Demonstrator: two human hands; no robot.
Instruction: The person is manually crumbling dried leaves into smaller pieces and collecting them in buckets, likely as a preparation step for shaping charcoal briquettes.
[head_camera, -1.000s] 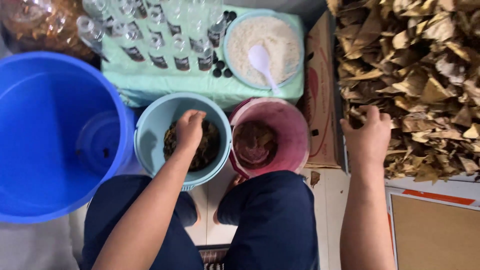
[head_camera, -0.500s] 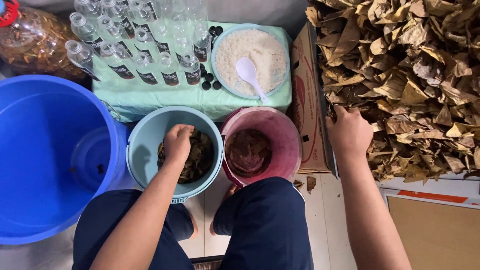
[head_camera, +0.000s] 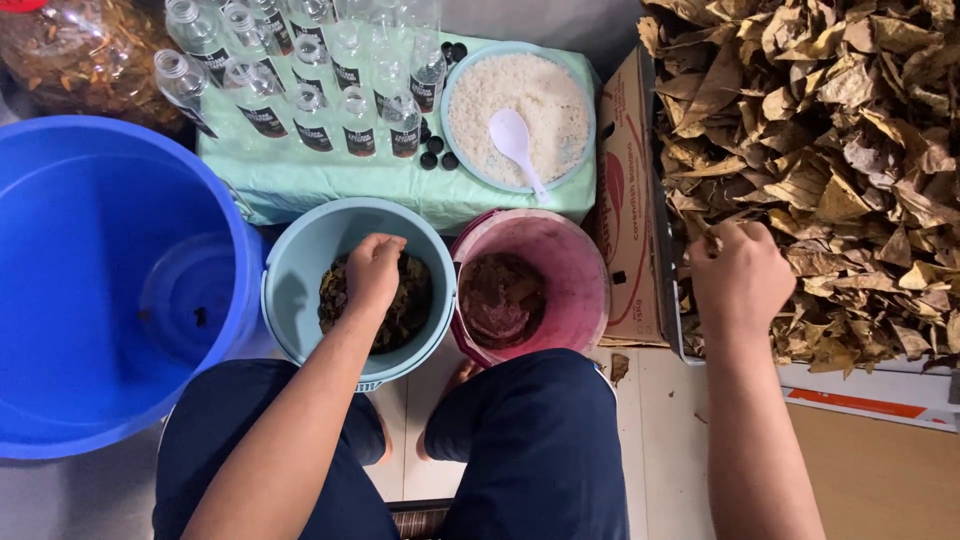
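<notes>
A large round blue plastic tub (head_camera: 110, 290) is sitting at the far left, and just right of it the left hand (head_camera: 373, 272), fingers curled together, is reaching into the light blue plastic bucket (head_camera: 300, 270) onto its dark wet leaves (head_camera: 410, 305). Further right, beyond the pink plastic bucket (head_camera: 570, 270), the right hand (head_camera: 740, 275) is resting as a closed fist at the near edge of the heap of dry brown leaves (head_camera: 830, 150); whether it is gripping any cannot be told.

Left hand (head_camera: 373, 272) reaching forward and down, fingers curled loosely, knuckles up, forearm bare and angled in from lower left. Right hand (head_camera: 740, 275) closed in a fist, back of hand up, forearm extended straight ahead.
</notes>
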